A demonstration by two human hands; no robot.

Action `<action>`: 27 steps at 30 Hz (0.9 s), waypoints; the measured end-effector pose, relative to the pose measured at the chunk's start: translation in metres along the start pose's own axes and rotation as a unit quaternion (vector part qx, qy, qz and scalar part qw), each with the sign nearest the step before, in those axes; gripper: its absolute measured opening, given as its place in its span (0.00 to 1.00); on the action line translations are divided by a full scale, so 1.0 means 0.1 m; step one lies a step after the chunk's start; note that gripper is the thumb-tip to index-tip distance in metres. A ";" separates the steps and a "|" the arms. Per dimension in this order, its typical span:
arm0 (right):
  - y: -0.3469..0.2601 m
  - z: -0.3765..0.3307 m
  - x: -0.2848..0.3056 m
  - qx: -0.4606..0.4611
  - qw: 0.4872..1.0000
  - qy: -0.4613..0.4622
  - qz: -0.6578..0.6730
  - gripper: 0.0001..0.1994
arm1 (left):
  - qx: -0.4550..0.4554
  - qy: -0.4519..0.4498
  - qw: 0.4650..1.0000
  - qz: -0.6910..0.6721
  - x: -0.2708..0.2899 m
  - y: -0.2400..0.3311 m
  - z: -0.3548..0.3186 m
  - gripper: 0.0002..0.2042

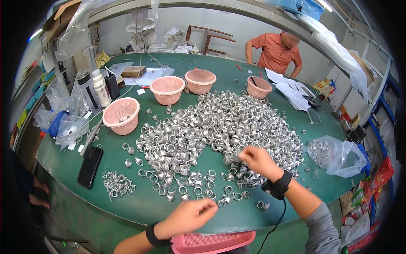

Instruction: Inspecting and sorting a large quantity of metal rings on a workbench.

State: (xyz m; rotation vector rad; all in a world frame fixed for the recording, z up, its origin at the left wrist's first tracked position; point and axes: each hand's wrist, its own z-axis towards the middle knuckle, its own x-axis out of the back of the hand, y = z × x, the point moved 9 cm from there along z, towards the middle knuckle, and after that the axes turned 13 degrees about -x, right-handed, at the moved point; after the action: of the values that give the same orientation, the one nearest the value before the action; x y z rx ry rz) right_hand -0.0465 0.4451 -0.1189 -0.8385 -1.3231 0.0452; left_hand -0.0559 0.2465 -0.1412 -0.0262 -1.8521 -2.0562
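Observation:
A large heap of silver metal rings (237,122) spreads over the green table (127,203). At the heap's near right side is my right hand (260,161), its fingers pinched together; whatever they hold is too small to make out. My left hand (188,216) hovers by the near edge, fingers curled in, with their contents hidden. Just beyond it lie loose rings (228,195). Below, a pink plastic basket (237,241) sits at my lap, partly under the left forearm. Both wrists wear dark bands, and a cable hangs from the right one.
Pink bowls (167,91) stand behind the heap, another (121,116) at left. A phone (89,167) lies beside a small pile of thin rings (118,185). Bottles (100,88) stand far left; a clear bag (338,156) with rings lies right. Another person (275,53) sits across.

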 end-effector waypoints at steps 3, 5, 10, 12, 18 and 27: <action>0.03 0.11 0.10 -0.074 0.990 -0.019 0.122 0.09 | -0.093 0.028 0.991 0.090 -0.02 0.32 -0.17 0.07; -0.01 0.06 -0.09 0.006 0.996 -0.044 -0.073 0.11 | -0.095 0.024 0.993 0.071 -0.08 0.34 -0.26 0.05; 0.02 0.18 -0.32 -0.150 0.969 -0.178 0.087 0.09 | -0.048 0.144 0.988 -0.013 -0.09 0.04 -0.55 0.05; -0.11 0.23 -0.06 -0.130 0.906 -0.100 0.391 0.10 | 0.040 0.181 0.981 -0.050 -0.14 -0.22 -0.64 0.08; -0.07 0.25 0.06 -0.147 0.920 -0.044 0.361 0.11 | -0.003 0.238 0.971 -0.002 -0.05 -0.41 -0.62 0.05; -0.31 0.15 -0.26 0.051 0.962 -0.076 -0.257 0.12 | -0.022 0.184 0.982 0.039 -0.09 -0.41 -0.52 0.04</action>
State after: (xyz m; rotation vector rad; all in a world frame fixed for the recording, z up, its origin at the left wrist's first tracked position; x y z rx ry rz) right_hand -0.0802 0.4182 -0.1234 -0.3900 -1.6363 -0.2339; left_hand -0.0465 0.2012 -0.1896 0.2496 -1.5556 -1.8967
